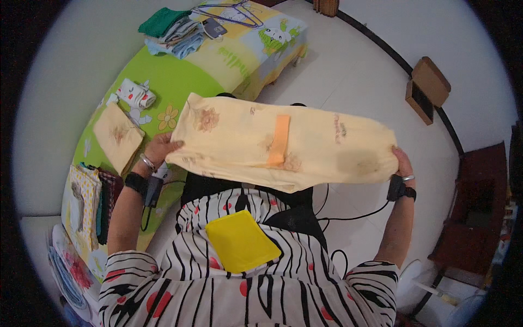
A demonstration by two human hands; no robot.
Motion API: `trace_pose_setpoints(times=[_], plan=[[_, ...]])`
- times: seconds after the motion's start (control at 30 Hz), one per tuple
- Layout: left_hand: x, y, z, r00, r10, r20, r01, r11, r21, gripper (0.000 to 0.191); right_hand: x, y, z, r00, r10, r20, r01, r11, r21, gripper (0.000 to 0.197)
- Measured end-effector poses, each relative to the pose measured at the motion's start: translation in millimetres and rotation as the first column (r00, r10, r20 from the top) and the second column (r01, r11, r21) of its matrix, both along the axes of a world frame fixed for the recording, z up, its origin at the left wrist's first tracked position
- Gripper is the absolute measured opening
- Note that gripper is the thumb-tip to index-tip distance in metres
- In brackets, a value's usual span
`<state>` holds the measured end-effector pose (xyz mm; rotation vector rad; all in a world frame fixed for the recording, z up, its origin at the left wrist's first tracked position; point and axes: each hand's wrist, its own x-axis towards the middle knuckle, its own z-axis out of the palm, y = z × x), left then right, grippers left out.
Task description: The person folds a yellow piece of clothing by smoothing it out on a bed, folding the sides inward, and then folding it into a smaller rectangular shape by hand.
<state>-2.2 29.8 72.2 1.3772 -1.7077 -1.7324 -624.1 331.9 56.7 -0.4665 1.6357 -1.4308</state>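
A pale yellow garment (pixel 237 139) with brownish flower prints is stretched out sideways above my lap. An orange strip of cloth (pixel 281 139) crosses its middle. My left hand (pixel 161 148) pinches the garment's left end, thumb on top. At the gathered-looking right end, my right hand (pixel 402 161) grips the edge with the thumb over it. Left of my left hand, a folded cloth (pixel 116 137) of matching pale yellow floral fabric lies on the green bed cover. The fingers under the garment are hidden.
The bed (pixel 179 75) also carries a rolled white cloth (pixel 137 94), a clothes pile (pixel 173 34), purple hangers (pixel 233 12) and folded clothes (pixel 88 204). An open cardboard box (pixel 427 92) sits by the wall. Cables (pixel 351 217) trail from both wrists; a yellow patch (pixel 243 242) lies against my shirt.
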Motion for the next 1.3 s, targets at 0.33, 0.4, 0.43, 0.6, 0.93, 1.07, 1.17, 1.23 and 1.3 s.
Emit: trace_pose_setpoints(times=[0.33, 0.4, 0.43, 0.6, 0.93, 1.07, 1.17, 1.23, 1.3], plan=[[-66, 7, 46, 0.910, -0.012, 0.414, 0.295, 0.720, -0.628, 0.049, 11, 1, 19, 0.999, 0.026, -0.031, -0.024, 0.998, 0.056, 0.038], [-97, 10, 47, 0.941, -0.206, 0.269, 0.318, 0.811, -0.492, 0.046, 15, 0, 25, 0.999, 0.024, -0.043, -0.022, 0.999, 0.046, 0.036], [-112, 13, 48, 0.929, -0.360, 0.086, 0.367, 0.866, -0.341, 0.044, 20, -3, 32, 0.999, 0.022, -0.050, -0.020, 0.999, 0.042, 0.036], [-190, 50, 36, 0.877, -0.470, -0.104, 0.475, 0.879, 0.041, 0.039, 52, -15, 76, 0.959, 0.074, -0.272, -0.061, 0.997, 0.055, 0.035], [-227, 50, -20, 0.923, -0.144, -0.358, 0.345, 0.723, 0.598, 0.049, 156, -92, 135, 0.603, 0.379, -0.702, -0.452, 0.887, 0.090, 0.040], [-219, 53, -10, 0.850, 0.073, -0.521, 0.377, 0.607, 0.700, 0.067, 217, -114, 127, 0.510, 0.518, -0.687, -0.615, 0.778, 0.130, 0.043], [-217, 56, -6, 0.796, 0.196, -0.573, 0.342, 0.636, 0.692, 0.074, 219, -120, 108, 0.643, 0.637, -0.425, -0.694, 0.719, 0.027, 0.041], [-212, 55, -5, 0.759, 0.272, -0.592, 0.403, 0.517, 0.755, 0.068, 192, -118, 89, 0.730, 0.574, -0.371, -0.579, 0.808, 0.112, 0.037], [-213, 52, -30, 0.735, 0.240, -0.634, 0.432, 0.554, 0.711, 0.068, 178, -107, 70, 0.789, 0.506, -0.350, -0.488, 0.861, 0.145, 0.035]])
